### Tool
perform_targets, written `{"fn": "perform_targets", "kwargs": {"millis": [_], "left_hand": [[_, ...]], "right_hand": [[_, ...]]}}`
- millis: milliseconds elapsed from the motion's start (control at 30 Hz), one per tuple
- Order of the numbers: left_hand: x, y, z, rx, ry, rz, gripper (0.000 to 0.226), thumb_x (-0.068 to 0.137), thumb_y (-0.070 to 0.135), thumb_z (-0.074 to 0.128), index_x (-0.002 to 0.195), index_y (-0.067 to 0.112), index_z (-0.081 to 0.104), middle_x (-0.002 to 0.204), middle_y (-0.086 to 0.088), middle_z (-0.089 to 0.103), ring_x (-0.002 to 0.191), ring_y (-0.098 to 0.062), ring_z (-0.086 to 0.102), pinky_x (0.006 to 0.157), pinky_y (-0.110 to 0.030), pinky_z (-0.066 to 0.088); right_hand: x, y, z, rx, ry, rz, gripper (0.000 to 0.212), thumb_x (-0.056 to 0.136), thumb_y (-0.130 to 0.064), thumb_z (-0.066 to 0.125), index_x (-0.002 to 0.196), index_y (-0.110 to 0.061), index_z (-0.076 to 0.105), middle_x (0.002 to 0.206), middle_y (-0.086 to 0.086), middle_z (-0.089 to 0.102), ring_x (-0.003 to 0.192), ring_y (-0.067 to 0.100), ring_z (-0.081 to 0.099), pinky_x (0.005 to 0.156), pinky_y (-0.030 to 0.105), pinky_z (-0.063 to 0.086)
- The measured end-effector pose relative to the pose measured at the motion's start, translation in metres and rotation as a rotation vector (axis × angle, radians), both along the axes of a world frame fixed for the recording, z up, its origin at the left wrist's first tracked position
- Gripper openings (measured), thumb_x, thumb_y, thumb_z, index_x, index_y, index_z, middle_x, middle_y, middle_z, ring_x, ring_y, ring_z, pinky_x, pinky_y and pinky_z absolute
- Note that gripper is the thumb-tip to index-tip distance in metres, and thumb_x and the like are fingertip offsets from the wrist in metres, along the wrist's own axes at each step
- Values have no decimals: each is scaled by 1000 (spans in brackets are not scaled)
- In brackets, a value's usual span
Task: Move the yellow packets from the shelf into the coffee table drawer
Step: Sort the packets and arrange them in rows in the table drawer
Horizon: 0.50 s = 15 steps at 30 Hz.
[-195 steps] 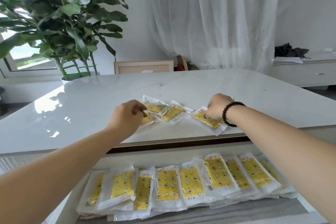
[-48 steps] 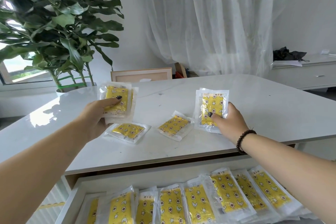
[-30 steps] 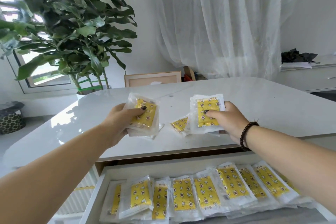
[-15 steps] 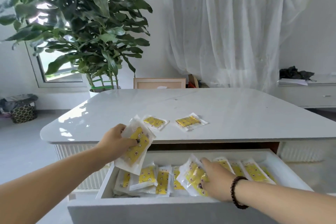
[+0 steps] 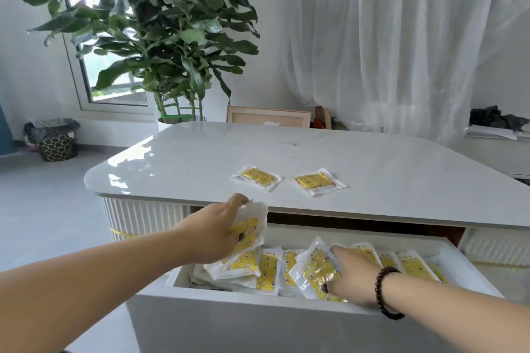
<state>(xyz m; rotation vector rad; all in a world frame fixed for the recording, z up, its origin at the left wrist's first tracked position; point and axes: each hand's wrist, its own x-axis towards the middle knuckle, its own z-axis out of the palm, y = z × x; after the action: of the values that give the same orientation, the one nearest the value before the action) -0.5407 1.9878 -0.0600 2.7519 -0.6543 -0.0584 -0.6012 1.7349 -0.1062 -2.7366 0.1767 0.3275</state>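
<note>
No brand or writing on the packets could be read; only small dark cartoon figures showed on the yellow print, inside clear plastic sleeves with white borders. The left hand (image 5: 213,233) grasped 1 such yellow packet in a clear sleeve (image 5: 249,231) above the left end of the open white drawer (image 5: 258,321), thumb on its printed face, the packet tilted and partly hidden by the fingers. The right hand (image 5: 351,276), with a dark beaded bracelet (image 5: 385,292) on its wrist, pinched a second, crinkled yellow packet (image 5: 314,271) inside the drawer, on top of the row of yellow packets (image 5: 269,266) already lying there (their exact count could not be told, since they overlapped and the hands covered several). 2 more packets lay flat on the glossy white desk: one to the left (image 5: 258,178), one to the right (image 5: 318,181), near each other but apart. The drawer's near front cut off the lower ends of the stored packets. A large green leafy plant (image 5: 160,26) stood behind the desk (image 5: 372,157).
</note>
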Motion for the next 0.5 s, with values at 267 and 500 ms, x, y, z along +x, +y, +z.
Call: {"fn": "perform_targets", "kwargs": {"millis": [267, 500], "left_hand": [[11, 14, -9, 240, -19, -1, 69, 86, 7, 43, 142, 34, 13, 92, -3, 62, 62, -17, 51, 53, -34, 42], [20, 40, -4, 6, 95, 130, 54, 90, 14, 47, 137, 32, 27, 107, 2, 56, 85, -18, 59, 73, -38, 57]], "right_hand": [[87, 33, -21, 247, 84, -377, 36, 85, -23, 65, 116, -8, 54, 110, 6, 59, 101, 18, 57, 81, 23, 46], [114, 46, -43, 297, 144, -359, 55, 87, -18, 65, 133, 4, 45, 140, 17, 47, 129, 28, 46, 99, 28, 39]]}}
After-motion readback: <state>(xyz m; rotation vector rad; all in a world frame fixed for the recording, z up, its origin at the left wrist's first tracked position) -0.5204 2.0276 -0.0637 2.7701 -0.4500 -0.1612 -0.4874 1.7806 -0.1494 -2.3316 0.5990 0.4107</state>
